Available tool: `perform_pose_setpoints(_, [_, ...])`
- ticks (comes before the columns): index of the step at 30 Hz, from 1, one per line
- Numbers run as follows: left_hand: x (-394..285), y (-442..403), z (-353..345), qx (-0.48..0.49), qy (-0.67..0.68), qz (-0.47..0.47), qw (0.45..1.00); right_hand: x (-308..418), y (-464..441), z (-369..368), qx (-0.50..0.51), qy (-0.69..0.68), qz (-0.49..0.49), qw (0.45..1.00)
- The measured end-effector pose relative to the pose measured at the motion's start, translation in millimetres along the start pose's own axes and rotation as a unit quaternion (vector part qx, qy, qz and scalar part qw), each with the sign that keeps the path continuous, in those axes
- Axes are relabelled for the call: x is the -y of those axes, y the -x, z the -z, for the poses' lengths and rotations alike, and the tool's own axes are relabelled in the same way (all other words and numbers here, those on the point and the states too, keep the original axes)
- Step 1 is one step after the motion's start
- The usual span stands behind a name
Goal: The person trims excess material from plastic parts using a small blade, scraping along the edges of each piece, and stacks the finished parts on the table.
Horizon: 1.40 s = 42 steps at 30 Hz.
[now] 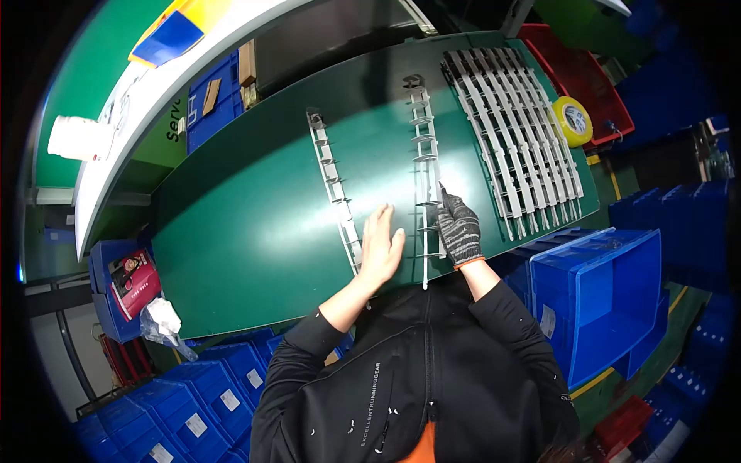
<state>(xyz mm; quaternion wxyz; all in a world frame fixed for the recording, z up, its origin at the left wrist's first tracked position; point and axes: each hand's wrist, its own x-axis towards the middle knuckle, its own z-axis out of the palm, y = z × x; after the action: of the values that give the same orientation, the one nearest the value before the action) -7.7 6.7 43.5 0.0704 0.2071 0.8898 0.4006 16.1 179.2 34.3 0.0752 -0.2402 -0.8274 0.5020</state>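
My bare left hand (pixel 380 251) is open, palm down, its fingers stretched out beside the lower end of a narrow metal strip with small cross tabs (pixel 333 181). My right hand (pixel 460 230) wears a grey knitted glove with an orange cuff. Its fingers are closed at the right edge of a second strip assembly (pixel 422 154), on a thin pale metal strip (pixel 438 171) running along it. The palm side of the glove is hidden. Both assemblies lie lengthwise on the green table (pixel 239 208).
To the right lies a row of several similar metal strips (pixel 517 139), with a yellow tape roll (pixel 573 122) beside it. A red bin (pixel 594 85) stands at the back right. Blue crates (pixel 594 301) stand right of me, more (pixel 193 401) at lower left.
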Motion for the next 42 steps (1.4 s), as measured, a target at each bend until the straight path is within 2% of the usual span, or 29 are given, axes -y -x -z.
perform_pose_setpoints(1, [9.6,-11.2,-4.3,0.004,-0.043,0.01,0.999,0.4,-0.1,12.3,-0.019,-0.009,0.042,0.999])
perform_pose_setpoints(3, [22.9,-43.3,-17.4,0.002,-0.124,-0.008,0.992,9.4,-0.5,34.2,0.017,-0.143,0.011,0.989])
perform_pose_setpoints(5, [22.7,-79.6,-29.7,0.013,-0.165,-0.004,0.986,18.8,1.0,52.4,0.001,-0.244,0.0,0.97])
perform_pose_setpoints(7, [17.1,-110.3,-43.5,0.028,-0.201,-0.006,0.979,27.0,5.3,77.2,0.013,-0.263,-0.017,0.965])
perform_pose_setpoints(11, [2.2,-146.0,-65.4,0.074,-0.239,-0.01,0.968,18.3,19.2,104.1,-0.044,-0.216,0.031,0.975])
perform_pose_setpoints(14, [-1.8,-138.5,-77.5,0.105,-0.322,-0.058,0.939,24.0,26.9,120.0,-0.054,-0.105,0.091,0.989])
perform_pose_setpoints(17, [-16.1,-100.0,-80.2,0.156,-0.297,-0.149,0.93,23.9,26.6,124.2,-0.054,-0.053,0.126,0.989])
perform_pose_setpoints(19, [-29.5,-60.5,-93.8,0.218,-0.29,-0.228,0.903,23.7,26.8,120.4,-0.054,-0.096,0.11,0.988])
perform_pose_setpoints(20, [-37.5,-46.5,-100.0,0.304,-0.275,-0.273,0.87,17.0,24.4,112.0,-0.055,-0.123,0.117,0.984])
perform_pose_setpoints(21, [-52.9,-27.0,-105.4,0.382,-0.232,-0.278,0.85,18.6,22.3,110.4,-0.045,-0.117,0.135,0.983])
perform_pose_setpoints(22, [-62.2,-9.3,-117.2,0.292,-0.025,-0.384,0.876,20.5,24.2,108.0,-0.028,-0.153,0.117,0.981])
perform_pose_setpoints(23, [-48.7,4.7,-139.3,0.438,-0.057,-0.335,0.832,30.4,26.3,108.1,-0.009,-0.189,0.098,0.977])
perform_pose_setpoints(24, [-98.1,-2.8,-108.2,0.557,0.001,-0.311,0.77,33.2,25.2,107.7,-0.011,-0.113,0.108,0.988])
perform_pose_setpoints(25, [-96.6,-3.6,-102.9,0.551,0.0,-0.313,0.773,34.5,25.1,105.3,-0.009,-0.111,0.114,0.987])
perform_pose_setpoints(27, [-84.7,-9.3,-92.6,0.581,0.078,-0.2,0.785,37.3,25.3,103.2,-0.035,-0.06,0.167,0.984])
perform_pose_setpoints(28, [-61.9,-13.3,-82.8,0.469,0.03,-0.326,0.82,41.3,27.4,102.8,-0.054,-0.019,0.202,0.978])
perform_pose_setpoints(29, [-62.0,-13.9,-62.2,0.392,0.033,-0.221,0.893,41.9,28.4,99.2,-0.053,-0.018,0.209,0.976])
perform_pose_setpoints(30, [-50.5,-18.3,-44.6,0.326,-0.03,-0.206,0.922,40.2,29.6,91.5,-0.079,0.015,0.229,0.97])
perform_pose_setpoints(31, [-38.5,-18.3,-24.0,0.24,0.001,-0.173,0.955,38.5,30.8,82.7,-0.106,0.047,0.248,0.962])
perform_pose_setpoints(32, [-36.7,-12.9,-6.5,0.089,0.011,-0.171,0.981,36.4,32.8,73.7,-0.13,0.072,0.261,0.954])
perform_pose_setpoints(33, [-25.7,-8.8,10.1,-0.002,-0.047,-0.159,0.986,32.6,33.9,66.1,-0.148,0.073,0.289,0.943])
perform_pose_setpoints(34, [-14.1,-3.6,21.5,-0.065,-0.065,-0.087,0.992,21.4,33.8,53.8,-0.115,0.125,0.266,0.949])
perform_pose_setpoints(35, [11.5,0.7,30.7,-0.104,-0.125,-0.08,0.983,6.1,31.0,40.8,-0.082,0.176,0.242,0.951])
perform_pose_setpoints(36, [20.0,7.1,36.1,-0.135,-0.129,-0.047,0.981,-3.0,26.6,32.8,0.046,0.177,0.148,0.972])
perform_pose_setpoints(37, [26.4,12.9,42.0,-0.167,-0.133,-0.012,0.977,-16.6,28.6,25.7,0.062,0.233,0.18,0.954])
perform_pose_setpoints(39, [44.4,23.0,39.4,-0.167,-0.157,0.067,0.971,-24.9,23.0,7.7,0.167,0.283,0.074,0.942])
perform_pose_setpoints(40, [50.4,30.2,34.2,-0.171,-0.158,0.079,0.969,-26.5,24.4,4.6,0.138,0.271,0.103,0.947])
perform_pose_setpoints(41, [65.8,32.4,28.0,-0.15,-0.154,0.105,0.971,-75.4,9.0,-29.7,0.069,0.268,0.232,0.932])
perform_pose_setpoints(42, [63.1,34.7,25.0,-0.138,-0.113,0.145,0.973,-56.6,11.6,-19.6,0.043,0.239,0.253,0.937])
